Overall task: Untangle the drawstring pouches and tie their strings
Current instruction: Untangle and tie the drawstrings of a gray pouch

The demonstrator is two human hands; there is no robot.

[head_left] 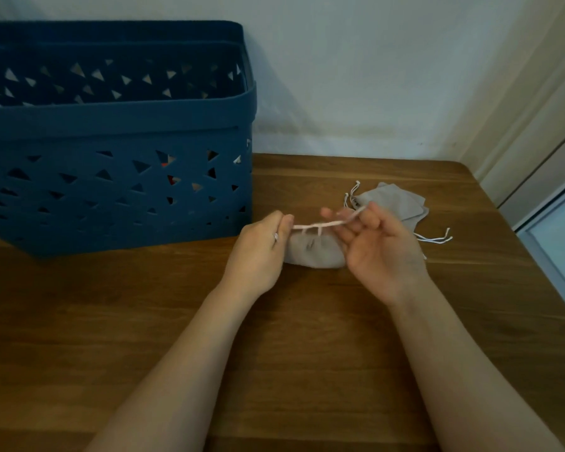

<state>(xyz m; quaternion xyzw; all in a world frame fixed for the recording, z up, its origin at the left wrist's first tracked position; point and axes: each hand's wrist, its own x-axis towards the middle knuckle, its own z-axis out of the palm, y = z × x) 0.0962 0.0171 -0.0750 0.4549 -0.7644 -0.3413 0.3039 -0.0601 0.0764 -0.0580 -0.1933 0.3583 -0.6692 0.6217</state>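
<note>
Wooden table (307, 337), blue basket (111, 141) on it. Grey pouch (313, 252) right of basket, between my hands. Left hand (261, 252) pinches white string (320, 224); right hand (382, 252) fingers hook other end. Pouch pile (395, 202) behind right hand.

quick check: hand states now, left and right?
Left hand: pinches one end of the white string of the grey pouch.
Right hand: holds the other end, string over its fingers.
</note>
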